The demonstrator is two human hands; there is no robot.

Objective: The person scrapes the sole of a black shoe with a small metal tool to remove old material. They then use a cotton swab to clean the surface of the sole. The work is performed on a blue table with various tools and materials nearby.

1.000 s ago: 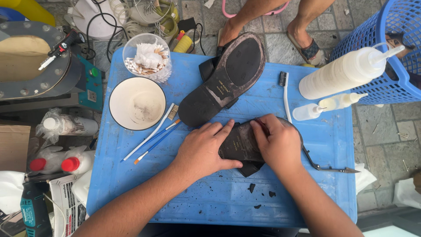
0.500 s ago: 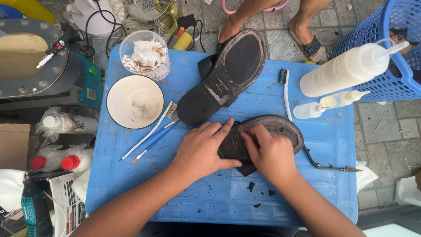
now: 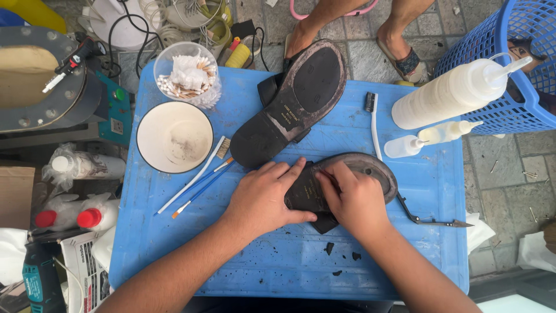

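— What's he got there, mid-frame on the blue table [image 3: 174, 255]?

— A black shoe [image 3: 370, 174], sole up, worn grey. Left hand [image 3: 263, 200] presses flat on its heel; right hand [image 3: 356, 200] pinches something small against the sole.

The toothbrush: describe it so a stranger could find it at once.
Start at the blue table. Between the upturned shoe and the big white squeeze bottle lies the toothbrush: thin white handle, dark bristle head pointing away, unlike the paintbrushes by the bowl.
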